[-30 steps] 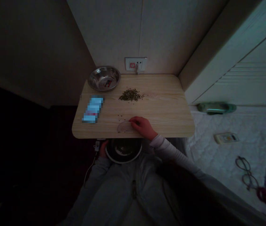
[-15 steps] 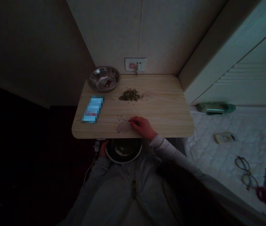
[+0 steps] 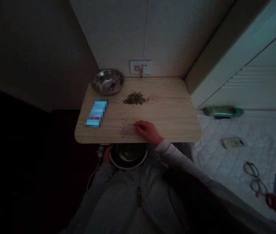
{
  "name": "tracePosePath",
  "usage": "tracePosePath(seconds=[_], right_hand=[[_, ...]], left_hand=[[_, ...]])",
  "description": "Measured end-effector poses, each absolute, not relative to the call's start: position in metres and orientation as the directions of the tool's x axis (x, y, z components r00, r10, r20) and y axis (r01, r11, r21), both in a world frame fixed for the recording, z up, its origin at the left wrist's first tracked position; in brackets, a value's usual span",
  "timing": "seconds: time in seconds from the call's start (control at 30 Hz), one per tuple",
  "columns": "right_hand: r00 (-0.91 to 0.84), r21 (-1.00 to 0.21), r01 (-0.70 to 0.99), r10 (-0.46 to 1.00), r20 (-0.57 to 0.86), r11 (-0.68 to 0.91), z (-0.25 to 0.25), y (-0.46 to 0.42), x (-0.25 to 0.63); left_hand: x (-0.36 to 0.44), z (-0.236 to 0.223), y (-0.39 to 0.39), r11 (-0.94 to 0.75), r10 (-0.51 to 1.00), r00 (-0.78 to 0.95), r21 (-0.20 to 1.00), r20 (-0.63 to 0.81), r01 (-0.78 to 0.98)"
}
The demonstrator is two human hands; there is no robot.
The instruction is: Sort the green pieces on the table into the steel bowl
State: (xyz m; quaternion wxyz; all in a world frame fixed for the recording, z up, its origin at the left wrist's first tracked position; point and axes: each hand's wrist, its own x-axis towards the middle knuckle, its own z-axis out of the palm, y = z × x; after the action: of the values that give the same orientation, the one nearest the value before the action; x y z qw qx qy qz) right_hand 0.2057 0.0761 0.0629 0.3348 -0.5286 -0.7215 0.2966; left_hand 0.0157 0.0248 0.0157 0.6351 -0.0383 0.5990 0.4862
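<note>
My right hand (image 3: 149,131) is closed at the front of the wooden table (image 3: 172,113), its fingers pinching a thin, see-through, round-edged piece (image 3: 128,130) that lies on or just over the tabletop. A few dark grains are scattered around this piece. Below the table's front edge, my left hand (image 3: 107,154) grips the left side of a bowl (image 3: 128,168) with a pale rim and dark inside; small greenish bits show in it. Farther back lies a loose heap of small greenish-brown grains (image 3: 136,98), with a faint pinkish patch to its right.
A steel basin (image 3: 108,81) stands at the table's back left, a blurred-out lit phone (image 3: 96,113) before it. A wall socket (image 3: 140,67) holds a plug. On the white bedding at right lie a green bottle (image 3: 224,111), a small box (image 3: 234,143), glasses (image 3: 255,178) and red-handled scissors (image 3: 275,203).
Both hands stay practically where they were. The see-through piece shows at most a very slight shift to the left; the grain heap and the bowl look the same.
</note>
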Motion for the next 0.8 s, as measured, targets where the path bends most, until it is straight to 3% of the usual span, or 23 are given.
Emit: tracePosePath(seconds=[0.17,0.8], right_hand=[[-0.221,-0.778,0.570,0.961,0.164,0.264,0.0629,0.0767,0.2054],[-0.271,-0.767,0.568,0.948,0.167,0.298,0.0642,0.0738,0.2063]], left_hand=[[0.0135,0.0123,0.0251,0.518,0.555,-0.240,0.557,-0.796,-0.649],[0.0171,0.0180,0.0237,0.516,0.590,-0.177,0.536,-0.788,-0.668]])
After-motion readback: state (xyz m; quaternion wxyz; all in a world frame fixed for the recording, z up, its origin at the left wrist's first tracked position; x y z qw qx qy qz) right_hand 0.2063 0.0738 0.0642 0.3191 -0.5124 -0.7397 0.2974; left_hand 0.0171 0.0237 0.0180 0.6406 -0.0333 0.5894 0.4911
